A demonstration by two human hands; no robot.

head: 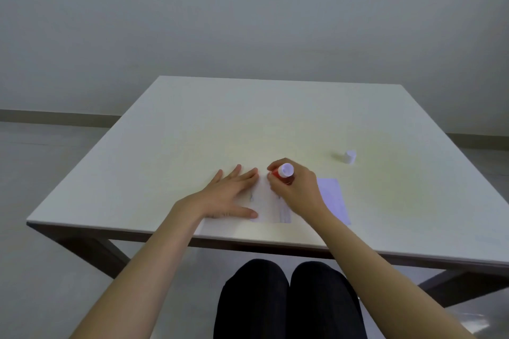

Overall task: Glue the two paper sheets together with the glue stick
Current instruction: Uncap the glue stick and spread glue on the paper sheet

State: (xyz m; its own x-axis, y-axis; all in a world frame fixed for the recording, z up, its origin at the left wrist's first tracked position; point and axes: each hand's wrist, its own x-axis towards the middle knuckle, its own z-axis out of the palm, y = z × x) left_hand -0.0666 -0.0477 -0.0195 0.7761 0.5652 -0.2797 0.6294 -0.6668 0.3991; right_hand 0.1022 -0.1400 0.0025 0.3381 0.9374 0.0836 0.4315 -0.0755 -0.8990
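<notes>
Left hand (230,192) is lying spread, pinning the near sheet (268,205); right hand (296,187) is gripping the glue stick (283,173) over it — second sheet (333,198) lying just right.

No words, numbers or signs can be read here. The paper sheet (268,205) near the front edge of the table (192,124) has some faint gray and purple marks on it, but they are too blurry to make out. The second sheet (334,198), just to its right, shows pale lines that are too faint to read as well. The red glue stick (283,173) shows no label that can be read. The small white cap (350,157) toward the right edge of the table is plain.
</notes>
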